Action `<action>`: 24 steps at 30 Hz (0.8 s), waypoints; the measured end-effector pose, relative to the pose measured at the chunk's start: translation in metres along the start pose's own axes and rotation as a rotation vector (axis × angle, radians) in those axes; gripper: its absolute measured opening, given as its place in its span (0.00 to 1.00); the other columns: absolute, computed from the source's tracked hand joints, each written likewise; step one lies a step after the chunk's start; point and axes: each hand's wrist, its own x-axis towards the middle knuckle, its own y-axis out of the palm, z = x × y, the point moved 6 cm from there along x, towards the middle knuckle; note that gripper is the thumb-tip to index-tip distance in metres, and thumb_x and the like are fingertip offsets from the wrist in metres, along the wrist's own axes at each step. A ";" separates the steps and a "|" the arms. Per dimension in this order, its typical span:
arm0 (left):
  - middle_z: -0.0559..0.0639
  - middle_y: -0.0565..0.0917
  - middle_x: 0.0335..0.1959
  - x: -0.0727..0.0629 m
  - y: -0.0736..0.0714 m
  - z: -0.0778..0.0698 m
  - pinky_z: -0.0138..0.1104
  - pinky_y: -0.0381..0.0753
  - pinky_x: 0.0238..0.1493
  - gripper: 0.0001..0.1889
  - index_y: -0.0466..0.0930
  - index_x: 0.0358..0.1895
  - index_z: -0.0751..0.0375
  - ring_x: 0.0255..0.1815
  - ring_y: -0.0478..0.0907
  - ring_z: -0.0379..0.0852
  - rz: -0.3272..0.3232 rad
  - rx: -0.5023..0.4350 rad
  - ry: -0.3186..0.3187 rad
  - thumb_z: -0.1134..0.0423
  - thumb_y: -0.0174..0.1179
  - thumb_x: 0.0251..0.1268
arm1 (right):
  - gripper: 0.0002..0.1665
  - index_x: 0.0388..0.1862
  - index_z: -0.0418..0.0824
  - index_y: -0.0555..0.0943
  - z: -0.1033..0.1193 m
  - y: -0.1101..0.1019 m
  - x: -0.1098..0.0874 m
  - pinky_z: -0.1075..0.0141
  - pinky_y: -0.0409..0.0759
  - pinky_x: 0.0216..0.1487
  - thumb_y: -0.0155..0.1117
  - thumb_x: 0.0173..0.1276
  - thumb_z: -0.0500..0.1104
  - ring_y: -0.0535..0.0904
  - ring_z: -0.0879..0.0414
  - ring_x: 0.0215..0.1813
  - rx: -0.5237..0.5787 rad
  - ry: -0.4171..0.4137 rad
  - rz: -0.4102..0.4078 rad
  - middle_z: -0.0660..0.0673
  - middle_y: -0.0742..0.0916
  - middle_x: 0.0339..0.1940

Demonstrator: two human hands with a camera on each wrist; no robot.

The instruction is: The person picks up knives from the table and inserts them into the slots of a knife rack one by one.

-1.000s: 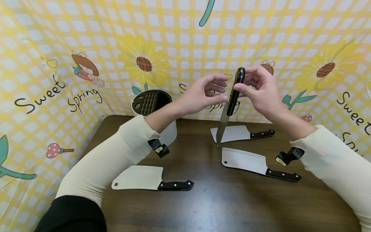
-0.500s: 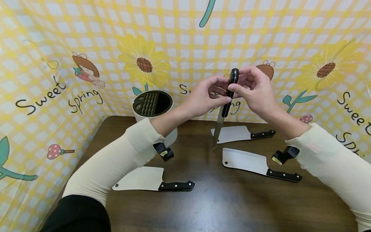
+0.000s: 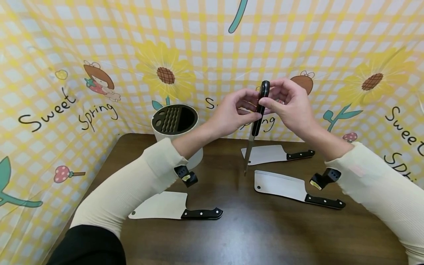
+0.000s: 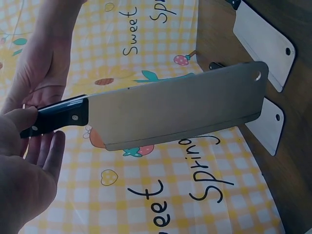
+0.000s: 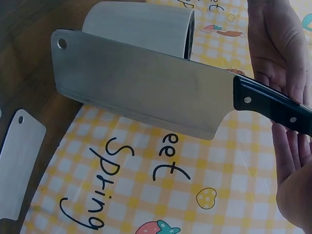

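A cleaver hangs blade down above the table, its black handle uppermost and its blade nearly edge-on in the head view. My right hand pinches that handle from the right, thumb in front. From the other side my left hand has its thumb on the handle and fingers curled at it, so both hands hold the cleaver. In the right wrist view the broad blade shows with a hole near its end corner. Part of the handle is hidden by the fingers.
On the brown table lie a cleaver at the back, another cleaver at right and a third cleaver at front left. A white knife holder with a black slotted top stands behind my left forearm. Patterned cloth surrounds the table.
My left hand has moved right and closed onto the handle, which it did not hold a second ago. The right hand and cleaver have shifted slightly left and stand more upright.
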 end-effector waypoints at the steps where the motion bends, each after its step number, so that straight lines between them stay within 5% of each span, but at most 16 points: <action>1: 0.60 0.81 0.51 0.000 0.000 0.000 0.35 0.84 0.53 0.22 0.75 0.60 0.71 0.48 0.83 0.50 -0.001 0.002 0.001 0.77 0.67 0.64 | 0.15 0.51 0.38 0.81 0.000 0.000 0.000 0.68 0.87 0.37 0.69 0.68 0.29 0.83 0.56 0.36 0.011 0.005 0.006 0.46 0.85 0.34; 6: 0.60 0.82 0.52 -0.004 -0.005 0.005 0.36 0.84 0.55 0.22 0.75 0.61 0.70 0.49 0.83 0.50 -0.019 0.012 -0.012 0.76 0.66 0.65 | 0.12 0.56 0.36 0.78 -0.004 -0.001 -0.006 0.64 0.88 0.39 0.61 0.76 0.34 0.84 0.54 0.37 0.046 0.063 0.046 0.43 0.84 0.36; 11: 0.60 0.82 0.52 -0.008 -0.012 0.011 0.37 0.84 0.56 0.22 0.75 0.62 0.70 0.50 0.82 0.50 -0.036 0.020 -0.034 0.75 0.66 0.66 | 0.15 0.57 0.34 0.76 -0.018 -0.007 -0.022 0.63 0.89 0.40 0.56 0.81 0.42 0.83 0.54 0.42 -0.058 0.139 0.066 0.43 0.84 0.38; 24: 0.62 0.79 0.56 -0.013 -0.034 0.007 0.39 0.81 0.59 0.24 0.71 0.66 0.73 0.53 0.80 0.52 -0.102 -0.029 -0.033 0.76 0.64 0.68 | 0.18 0.59 0.27 0.75 -0.059 -0.034 -0.070 0.64 0.88 0.40 0.52 0.83 0.40 0.83 0.60 0.42 -0.185 0.206 0.127 0.48 0.85 0.41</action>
